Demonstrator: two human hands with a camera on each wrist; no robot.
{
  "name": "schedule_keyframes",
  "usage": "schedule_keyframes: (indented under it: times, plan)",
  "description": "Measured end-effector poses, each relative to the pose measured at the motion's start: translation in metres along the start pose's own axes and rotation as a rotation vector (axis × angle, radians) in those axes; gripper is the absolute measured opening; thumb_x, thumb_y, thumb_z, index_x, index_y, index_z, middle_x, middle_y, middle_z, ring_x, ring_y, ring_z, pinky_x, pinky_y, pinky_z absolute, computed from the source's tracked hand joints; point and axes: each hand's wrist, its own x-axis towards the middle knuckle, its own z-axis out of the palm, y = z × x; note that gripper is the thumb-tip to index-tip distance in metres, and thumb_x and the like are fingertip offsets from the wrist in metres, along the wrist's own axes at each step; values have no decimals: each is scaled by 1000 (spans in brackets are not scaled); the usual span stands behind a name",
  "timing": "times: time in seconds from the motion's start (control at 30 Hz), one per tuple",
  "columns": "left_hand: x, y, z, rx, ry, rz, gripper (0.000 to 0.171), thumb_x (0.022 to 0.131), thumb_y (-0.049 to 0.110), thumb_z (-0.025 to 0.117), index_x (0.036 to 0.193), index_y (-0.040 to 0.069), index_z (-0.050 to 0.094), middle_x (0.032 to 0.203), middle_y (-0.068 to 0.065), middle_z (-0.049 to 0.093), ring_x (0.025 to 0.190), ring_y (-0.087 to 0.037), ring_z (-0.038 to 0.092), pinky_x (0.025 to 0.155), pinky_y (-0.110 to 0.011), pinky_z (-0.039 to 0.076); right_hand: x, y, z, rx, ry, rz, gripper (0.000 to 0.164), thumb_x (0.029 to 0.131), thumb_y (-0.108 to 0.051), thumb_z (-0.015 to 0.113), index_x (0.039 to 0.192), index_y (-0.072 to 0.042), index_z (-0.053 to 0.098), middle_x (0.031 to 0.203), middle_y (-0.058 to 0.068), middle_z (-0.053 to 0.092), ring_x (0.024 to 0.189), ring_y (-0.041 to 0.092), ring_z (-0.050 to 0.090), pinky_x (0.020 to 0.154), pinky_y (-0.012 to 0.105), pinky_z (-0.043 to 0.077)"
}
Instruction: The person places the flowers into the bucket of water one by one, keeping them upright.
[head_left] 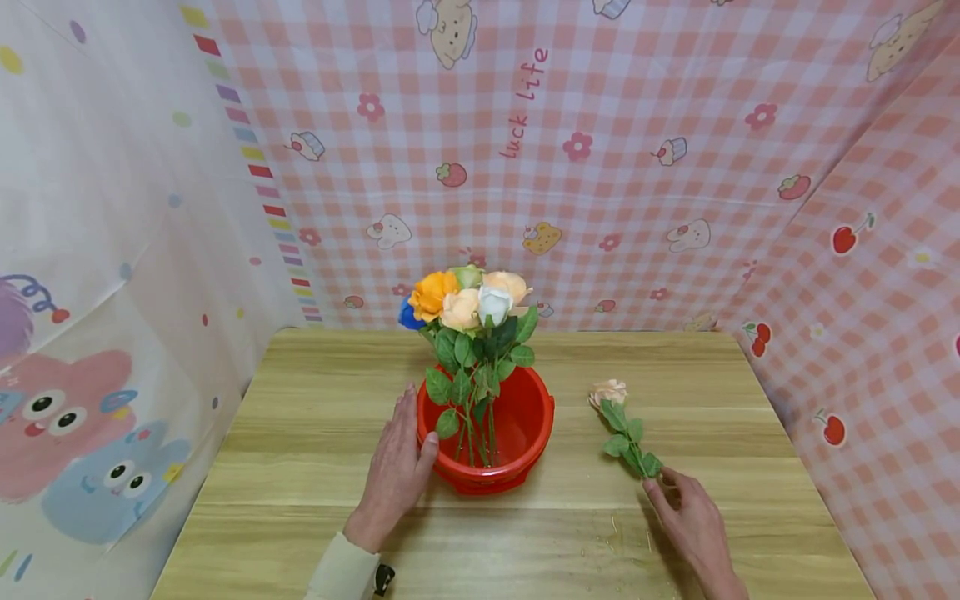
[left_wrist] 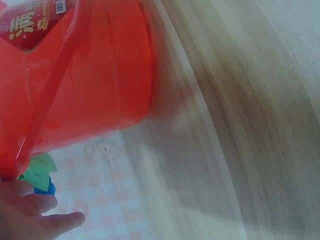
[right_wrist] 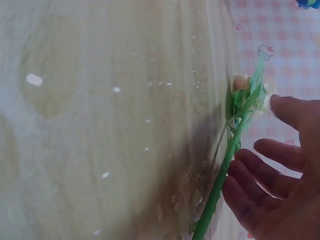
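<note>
A red plastic bucket (head_left: 538, 417) stands on the table, holding several long-stemmed artificial roses (head_left: 461, 310) in orange, peach, white, pale green and blue. My left hand (head_left: 397, 462) rests against the bucket's left side with its fingers straight and thumb near the rim. To the right, a single peach rose (head_left: 617, 417) lies on the tabletop, its bloom pointing away from me. Beside its stem is my right hand (head_left: 692, 521), fingertips at the green stem (right_wrist: 222, 175). In the right wrist view the thumb and fingers are spread apart, loosely bent, not closed round it.
The wooden table (head_left: 337, 367) has water drops (head_left: 611, 529) near its front, left of my right hand. A pink checked cloth (head_left: 600, 192) hangs behind, with patterned cloths at both sides. A label (left_wrist: 35, 22) and a handle (left_wrist: 52, 85) show on the bucket.
</note>
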Motion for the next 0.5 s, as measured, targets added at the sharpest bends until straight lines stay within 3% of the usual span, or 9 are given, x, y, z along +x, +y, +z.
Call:
schedule_keyframes:
  times: [0.13, 0.37, 0.5]
  plan:
    - [0, 0, 0, 0, 2, 3, 72, 106, 32, 45, 162, -4, 21, 167, -22, 27, 151, -42, 30, 116, -65, 33, 4, 1, -2, 21, -64, 63, 53, 100, -31, 68, 131, 11, 62, 112, 24, 71, 102, 38, 69, 92, 57, 52]
    - [0, 0, 0, 4, -1, 0, 71, 106, 33, 44, 163, -4, 20, 168, -22, 26, 152, -42, 29, 117, -63, 31, 13, 4, -4, 65, -150, 126, 41, 96, -25, 74, 123, 6, 69, 101, 8, 74, 94, 22, 67, 80, 34, 53]
    - [0, 0, 0, 5, -2, 0, 72, 106, 33, 44, 163, -3, 19, 168, -21, 26, 152, -42, 30, 118, -63, 31, 16, 4, -7, 91, -188, 136, 36, 95, -20, 74, 121, 5, 70, 98, 6, 74, 90, 18, 66, 79, 32, 53]
